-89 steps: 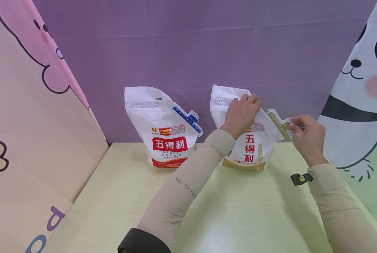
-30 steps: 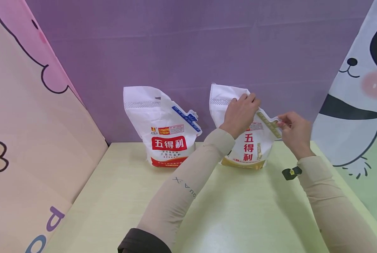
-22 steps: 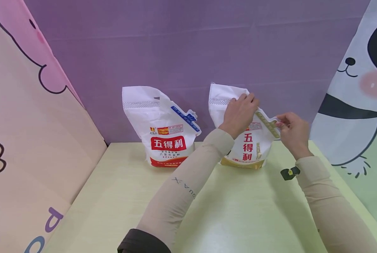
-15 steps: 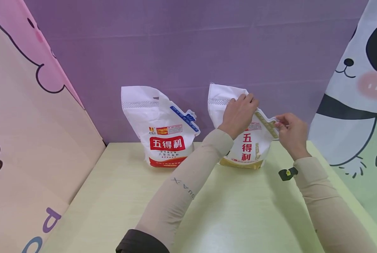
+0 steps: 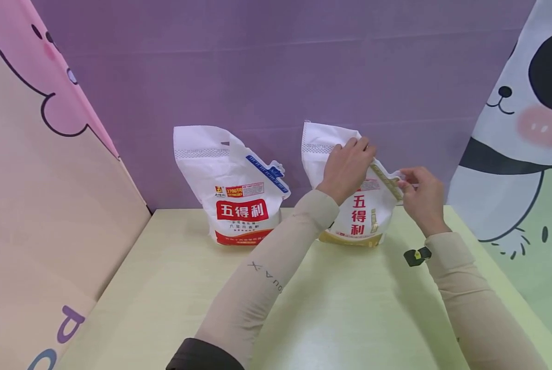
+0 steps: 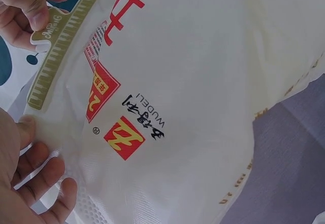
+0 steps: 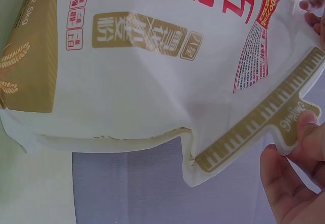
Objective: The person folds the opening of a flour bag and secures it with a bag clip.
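Observation:
In the head view, a white flour bag (image 5: 379, 205) with red lettering and a gold base stands at the back right of the table. My left hand (image 5: 348, 167) grips its folded upper edge; the left wrist view shows curled fingers (image 6: 48, 170) there. A gold bag clip (image 7: 264, 117) lies slanted along the bag's upper right edge. Its tab is pinched between thumb and fingers of my right hand (image 5: 424, 198). Left of these stands a second white flour bag (image 5: 243, 177) with a red label, bearing a blue clip (image 5: 268, 173) on its slanted edge.
The pale table (image 5: 165, 288) runs up to a purple backdrop (image 5: 257, 67). Cartoon-printed panels flank it, a pink figure (image 5: 31, 61) on the left and a panda (image 5: 507, 190) on the right.
Over three seconds my right hand has moved left with the gold clip, bringing it in along the bag's upper edge. My left hand keeps its hold. The head view has shifted slightly.

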`<state>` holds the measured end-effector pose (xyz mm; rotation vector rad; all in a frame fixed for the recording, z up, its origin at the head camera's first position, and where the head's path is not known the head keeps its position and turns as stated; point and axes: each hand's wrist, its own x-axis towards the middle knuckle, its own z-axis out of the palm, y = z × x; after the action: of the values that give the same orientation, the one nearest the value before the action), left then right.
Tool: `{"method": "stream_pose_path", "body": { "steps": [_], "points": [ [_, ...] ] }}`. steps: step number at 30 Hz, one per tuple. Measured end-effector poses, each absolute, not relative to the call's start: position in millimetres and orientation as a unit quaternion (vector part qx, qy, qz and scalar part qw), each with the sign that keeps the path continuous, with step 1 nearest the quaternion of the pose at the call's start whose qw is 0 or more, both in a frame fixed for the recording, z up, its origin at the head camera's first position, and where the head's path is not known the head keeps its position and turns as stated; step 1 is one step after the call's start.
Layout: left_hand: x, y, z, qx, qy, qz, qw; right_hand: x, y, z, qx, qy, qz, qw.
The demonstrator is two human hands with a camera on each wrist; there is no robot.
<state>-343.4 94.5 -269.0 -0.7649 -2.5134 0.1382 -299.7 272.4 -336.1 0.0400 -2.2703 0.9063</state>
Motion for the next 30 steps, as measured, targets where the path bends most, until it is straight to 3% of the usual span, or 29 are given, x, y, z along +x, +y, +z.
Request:
{"method": "stream_pose_path", "body": {
  "steps": [15, 24, 30],
  "points": [
    [-341.8, 92.6, -277.7, -0.29, -0.917, 0.018, 0.273, -293.7, 270.8, -340.5, 0.025, -0.869, 0.358, 0.341],
    [-336.7, 84.8, -290.1, -0.309, -0.88, -0.018, 0.36, -284.4, 264.3, -341.2, 0.017, -0.844, 0.385, 0.374],
    [-325.0, 76.2, -296.7, -0.311, -0.879, -0.053, 0.357, -274.9, 257.4, -345.3, 0.031, -0.833, 0.398, 0.383]
  ]
}}
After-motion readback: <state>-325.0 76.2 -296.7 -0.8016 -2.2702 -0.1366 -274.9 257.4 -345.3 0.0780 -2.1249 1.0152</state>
